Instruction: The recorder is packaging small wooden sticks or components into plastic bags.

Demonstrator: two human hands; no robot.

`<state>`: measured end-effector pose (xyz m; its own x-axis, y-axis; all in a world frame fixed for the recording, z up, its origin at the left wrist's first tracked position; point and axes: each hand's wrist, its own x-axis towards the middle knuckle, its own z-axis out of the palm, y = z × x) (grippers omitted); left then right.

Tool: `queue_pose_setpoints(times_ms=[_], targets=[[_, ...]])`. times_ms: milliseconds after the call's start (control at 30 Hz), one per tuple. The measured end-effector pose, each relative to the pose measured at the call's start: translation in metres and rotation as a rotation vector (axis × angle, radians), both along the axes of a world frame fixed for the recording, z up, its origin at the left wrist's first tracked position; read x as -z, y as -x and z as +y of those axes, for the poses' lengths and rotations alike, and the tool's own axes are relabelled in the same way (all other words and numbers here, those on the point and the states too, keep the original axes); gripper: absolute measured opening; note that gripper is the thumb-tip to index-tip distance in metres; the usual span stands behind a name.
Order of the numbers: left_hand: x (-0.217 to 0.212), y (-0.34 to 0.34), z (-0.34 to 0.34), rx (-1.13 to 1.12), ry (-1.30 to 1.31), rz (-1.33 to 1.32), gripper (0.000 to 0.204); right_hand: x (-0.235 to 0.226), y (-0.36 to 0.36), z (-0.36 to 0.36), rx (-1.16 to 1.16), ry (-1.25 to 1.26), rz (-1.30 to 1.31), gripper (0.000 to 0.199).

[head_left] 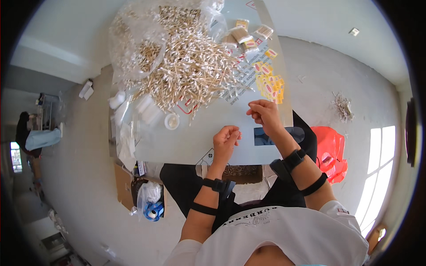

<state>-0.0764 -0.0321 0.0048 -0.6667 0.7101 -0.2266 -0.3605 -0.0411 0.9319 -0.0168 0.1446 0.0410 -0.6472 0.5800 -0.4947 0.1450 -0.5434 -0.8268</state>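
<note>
My left hand hovers over the near part of the table, its fingers curled together. To its right and a bit farther away, my right hand is closed with thumb and fingertips pressed together. Anything between the fingers of either hand is too small or hidden to make out. Beyond them lies a big loose heap of cotton swabs, partly spilling from a clear plastic bag. Small yellow cards are spread just past my right hand. Several bundled packs of swabs sit at the far right.
A small round white container stands left of my hands. A dark phone-like slab lies at the table's front edge. An open cardboard box sits below, and a red bag is on the floor at right. Another person is far left.
</note>
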Motion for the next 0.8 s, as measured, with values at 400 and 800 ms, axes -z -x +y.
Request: queue_pose_setpoints(times_ms=[400, 800], targets=[[-0.015, 0.131, -0.099, -0.653, 0.285, 0.637, 0.006, 0.022, -0.097, -0.095, -0.429, -1.157, 0.022, 0.004], [-0.023, 0.156, -0.073, -0.32, 0.834, 1.374, 0.011, 0.025, -0.091, -0.096, -0.398, -1.168, -0.025, 0.003]])
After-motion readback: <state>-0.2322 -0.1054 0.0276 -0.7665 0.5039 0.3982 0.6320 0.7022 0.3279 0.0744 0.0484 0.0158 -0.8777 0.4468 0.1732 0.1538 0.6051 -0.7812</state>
